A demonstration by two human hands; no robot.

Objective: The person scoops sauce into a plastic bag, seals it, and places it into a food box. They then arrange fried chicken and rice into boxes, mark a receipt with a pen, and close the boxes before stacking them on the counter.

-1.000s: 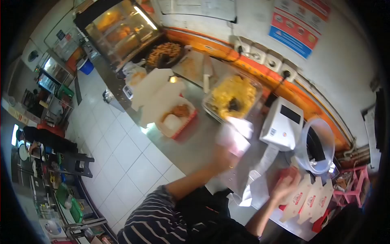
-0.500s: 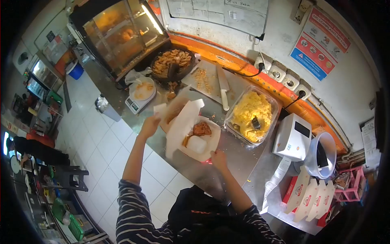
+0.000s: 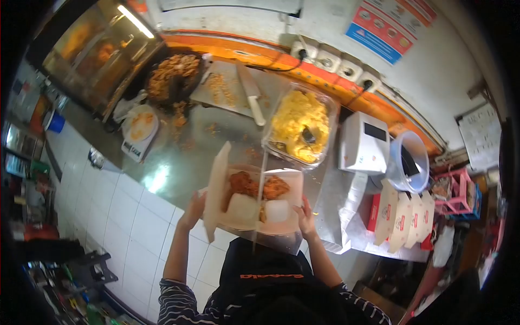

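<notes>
Two open food boxes stand side by side near the counter's front edge. In the left box (image 3: 221,216) lie fried chicken (image 3: 242,184) and a white block (image 3: 242,210). The right box (image 3: 294,187) holds another chicken piece (image 3: 275,187) and a white block (image 3: 277,210). My left hand (image 3: 196,210) holds the outer side of the left box, its fingers partly hidden behind the raised lid. My right hand (image 3: 305,216) grips the right box at its right side.
Behind are a tub of yellow food (image 3: 300,122), a knife (image 3: 254,103) on a cutting board (image 3: 216,103), a bowl of fried pieces (image 3: 173,76) and a scale (image 3: 132,149). Rightward stand a white printer (image 3: 363,146), a clear bucket (image 3: 409,162) and folded boxes (image 3: 398,219).
The view has shifted right. Both boxes are now side by side between my hands, nearer the counter's front edge, with the left box's chicken and white block now visible.
</notes>
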